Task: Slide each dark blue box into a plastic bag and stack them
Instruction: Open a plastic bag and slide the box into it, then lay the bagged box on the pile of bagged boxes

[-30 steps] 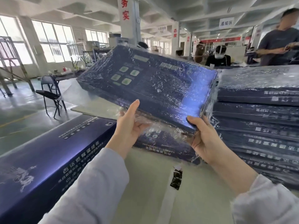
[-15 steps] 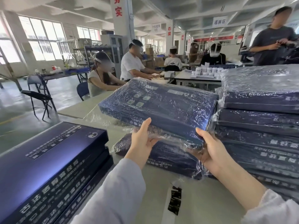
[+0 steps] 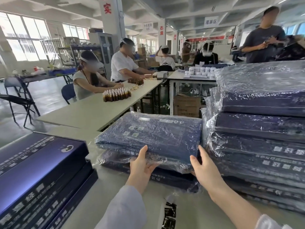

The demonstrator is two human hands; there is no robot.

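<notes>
A hanging sign [image 3: 210, 21] says 灌装区. The pillar [image 3: 112, 30] has a red 实. The bagged blue box [image 3: 148, 134] lies on another bagged box [image 3: 173, 178], beside the tall bagged stack [image 3: 264, 146]. The left hand [image 3: 142, 167] and right hand [image 3: 204, 171] pinch its near edge, thumbs on top.

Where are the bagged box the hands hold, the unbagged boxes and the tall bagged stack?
bagged box [image 3: 156, 134], head view, wrapped top face.
unbagged boxes [image 3: 36, 166], head view, top box's lid.
tall bagged stack [image 3: 264, 151], head view, near side.
</notes>
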